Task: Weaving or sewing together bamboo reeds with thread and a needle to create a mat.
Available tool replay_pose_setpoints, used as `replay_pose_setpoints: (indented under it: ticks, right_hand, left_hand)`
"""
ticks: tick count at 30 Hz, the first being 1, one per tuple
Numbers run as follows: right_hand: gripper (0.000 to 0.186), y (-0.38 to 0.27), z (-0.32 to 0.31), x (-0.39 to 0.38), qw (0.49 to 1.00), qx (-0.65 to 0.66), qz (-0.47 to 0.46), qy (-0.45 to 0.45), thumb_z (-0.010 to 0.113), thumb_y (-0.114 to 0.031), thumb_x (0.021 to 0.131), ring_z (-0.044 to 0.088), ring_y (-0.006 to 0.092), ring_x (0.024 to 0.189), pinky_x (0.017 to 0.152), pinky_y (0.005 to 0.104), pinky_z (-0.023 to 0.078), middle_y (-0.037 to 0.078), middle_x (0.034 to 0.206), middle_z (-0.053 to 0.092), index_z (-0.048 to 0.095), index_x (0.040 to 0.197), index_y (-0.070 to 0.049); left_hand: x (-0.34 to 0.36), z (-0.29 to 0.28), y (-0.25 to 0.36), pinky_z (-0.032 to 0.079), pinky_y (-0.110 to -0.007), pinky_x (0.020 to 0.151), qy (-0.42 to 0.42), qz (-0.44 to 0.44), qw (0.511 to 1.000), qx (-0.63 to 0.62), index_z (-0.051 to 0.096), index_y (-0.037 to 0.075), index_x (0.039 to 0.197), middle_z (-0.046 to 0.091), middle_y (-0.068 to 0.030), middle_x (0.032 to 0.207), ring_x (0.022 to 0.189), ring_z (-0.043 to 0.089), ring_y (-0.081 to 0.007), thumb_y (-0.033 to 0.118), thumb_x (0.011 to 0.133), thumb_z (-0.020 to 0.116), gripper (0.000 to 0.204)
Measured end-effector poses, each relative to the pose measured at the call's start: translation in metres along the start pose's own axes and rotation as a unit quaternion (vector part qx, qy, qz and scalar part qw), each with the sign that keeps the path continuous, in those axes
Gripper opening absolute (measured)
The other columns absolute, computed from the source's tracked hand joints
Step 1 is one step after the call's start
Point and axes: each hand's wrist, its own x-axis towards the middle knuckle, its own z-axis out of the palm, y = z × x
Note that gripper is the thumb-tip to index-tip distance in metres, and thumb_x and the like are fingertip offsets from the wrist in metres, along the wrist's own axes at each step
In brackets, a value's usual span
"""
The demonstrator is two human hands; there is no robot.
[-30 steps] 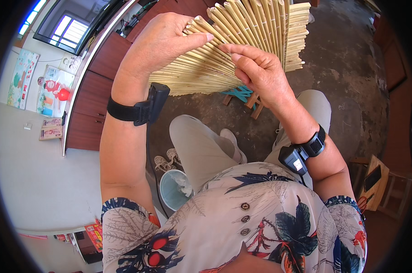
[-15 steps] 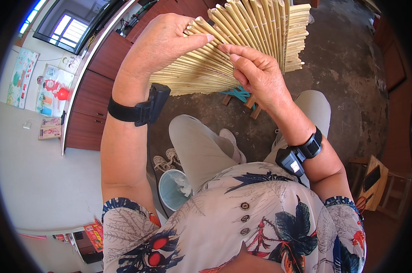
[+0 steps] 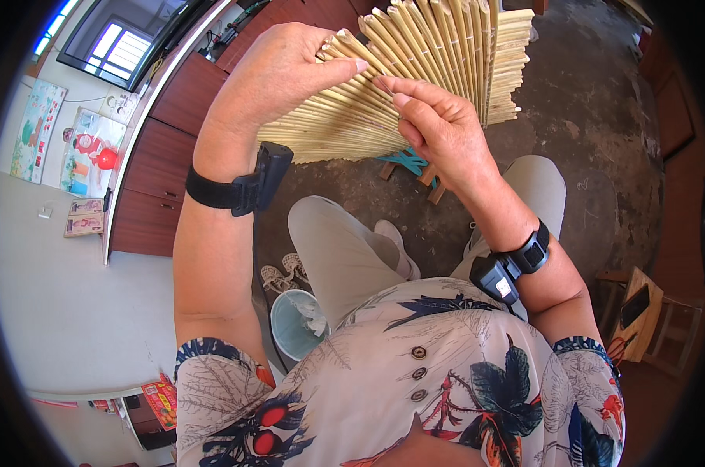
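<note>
A mat of pale yellow plant stalks (image 3: 329,124), laid side by side and bent into a fan-like curve, stands in front of my knees. Short white stitches cross some of its stalks. My left hand (image 3: 278,74) grips the near upper edge, its thumb pressed along the stalk ends and its other fingers hidden behind. Close to that thumb, my right hand (image 3: 440,124) pinches a thin needle (image 3: 387,88) between thumb and forefinger, against the stalks. The needle is tiny here, and I cannot make out any thread on it. Both wrists wear black strapped devices.
Under the mat are wooden legs (image 3: 436,192) and turquoise strapping (image 3: 405,161). A light blue bucket (image 3: 294,342) with white scraps stands by my left leg, near patterned shoes (image 3: 277,279). Reddish-brown cabinets (image 3: 146,167) line the left; a wooden stool (image 3: 644,307) holding a dark phone stands right.
</note>
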Motion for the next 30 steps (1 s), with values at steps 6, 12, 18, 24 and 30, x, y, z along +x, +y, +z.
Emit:
replay_pose_setpoints:
  ticks: [6,12,18,24,30]
  right_hand:
    - [0.029,-0.0024,-0.0018,0.0,1.0,0.01,0.006,-0.002,0.057,-0.011,0.102,0.037,0.0026,0.054,0.048,0.0189,0.031,-0.004,0.074,0.059,0.068,0.126,-0.001]
    - [0.029,-0.0013,-0.0028,-0.0003,1.0,0.02,0.01,-0.002,0.059,-0.011,0.102,0.037,0.0022,0.053,0.046,0.018,0.031,-0.003,0.082,0.067,0.067,0.126,0.0]
    - [0.029,-0.0015,-0.0018,-0.0012,1.0,0.022,0.009,-0.002,0.058,-0.012,0.102,0.037,0.0021,0.052,0.043,0.0182,0.029,-0.004,0.075,0.063,0.067,0.127,-0.001]
    - [0.029,-0.0026,-0.002,-0.0024,1.0,0.019,0.008,-0.008,0.058,-0.013,0.102,0.037,0.002,0.051,0.043,0.0188,0.028,-0.006,0.067,0.056,0.068,0.126,-0.001]
    - [0.028,-0.0028,-0.001,-0.0027,1.0,0.016,0.01,-0.001,0.058,-0.014,0.102,0.037,0.002,0.051,0.043,0.0187,0.028,-0.006,0.068,0.058,0.068,0.126,-0.002]
  left_hand:
    - [0.0004,0.0,0.0001,0.052,-0.024,0.068,-0.003,-0.002,1.0,0.003,0.075,0.0,0.102,0.074,-0.0038,0.086,0.075,0.066,-0.0067,0.026,0.095,0.07,0.027]
    - [0.0003,-0.0002,-0.0005,0.052,-0.024,0.069,-0.002,0.007,1.0,-0.003,0.075,0.001,0.102,0.075,-0.0041,0.086,0.075,0.067,-0.0071,0.026,0.095,0.071,0.026]
    - [-0.0001,0.0005,-0.0003,0.053,-0.024,0.069,0.001,0.004,1.0,-0.002,0.075,0.001,0.103,0.075,-0.0046,0.087,0.075,0.068,-0.0079,0.026,0.095,0.071,0.026]
    - [-0.0004,0.0012,0.0003,0.053,-0.024,0.069,0.001,0.004,1.0,-0.002,0.075,0.001,0.103,0.075,-0.0047,0.086,0.075,0.068,-0.0078,0.026,0.095,0.071,0.026]
    - [-0.0013,0.001,0.0022,0.052,-0.024,0.069,0.002,-0.007,1.0,0.009,0.075,0.001,0.101,0.074,-0.0041,0.086,0.074,0.066,-0.0071,0.026,0.094,0.071,0.026]
